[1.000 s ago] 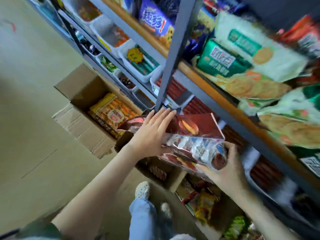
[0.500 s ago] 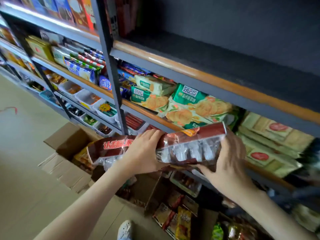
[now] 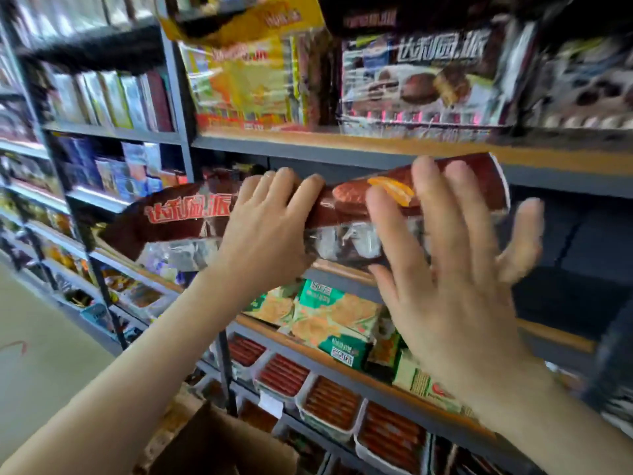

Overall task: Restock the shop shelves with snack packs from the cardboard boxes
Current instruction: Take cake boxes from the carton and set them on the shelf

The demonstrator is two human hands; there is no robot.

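Our left hand [image 3: 265, 231] has its fingers curled over the top edge of a long brown snack pack [image 3: 346, 209], gripping it at the mouth of the dark shelf bay [image 3: 565, 255]. Our right hand [image 3: 455, 279] lies flat against the pack's front, fingers straight and spread – pressing, not clutching. The pack's red-outlined lettering reads 达利园·派, and its clear lower half shows wrapped pieces, though they're too blurry to make out. The same name shows on a bigger pack [image 3: 428, 73] one shelf up, beside a smeared yellow pack [image 3: 246, 70]. Lower down sit green biscuit packs [image 3: 329, 323] and white trays of red sausage sticks [image 3: 329, 406]. A cardboard box [image 3: 222, 447] flap is cut off at the bottom edge.
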